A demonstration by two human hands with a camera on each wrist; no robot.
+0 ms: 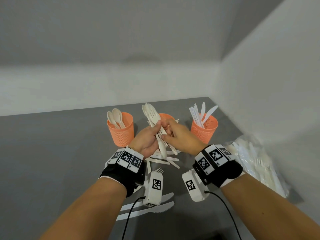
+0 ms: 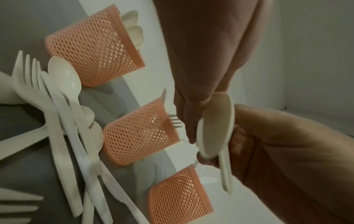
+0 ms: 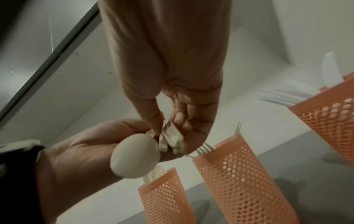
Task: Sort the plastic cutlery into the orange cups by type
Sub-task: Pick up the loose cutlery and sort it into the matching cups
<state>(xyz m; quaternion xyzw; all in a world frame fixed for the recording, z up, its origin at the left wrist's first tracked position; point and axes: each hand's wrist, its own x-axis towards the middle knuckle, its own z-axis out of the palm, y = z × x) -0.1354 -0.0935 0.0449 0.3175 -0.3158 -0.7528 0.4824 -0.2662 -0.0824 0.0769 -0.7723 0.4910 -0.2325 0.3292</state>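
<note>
- Left hand is wrapped around a mixed bundle of cutlery, held up over the grey counter right in front of the middle cup.
- Bundle has forks pointing up and at least one spoon hanging bowl-down.
- Right hand is in there too, fingers pinching one of the handles in the bundle. Can't really tell which piece it has, too blurry.
- Left cup has spoons, the middle one has forks poking out, right cup has knives. All three stand in a row near the wall.
- More loose cutlery lies scattered on the counter under the hands, plus two knives closer to the body.
- Clear plastic bag of cutlery sits off to the right against the wall.
</note>
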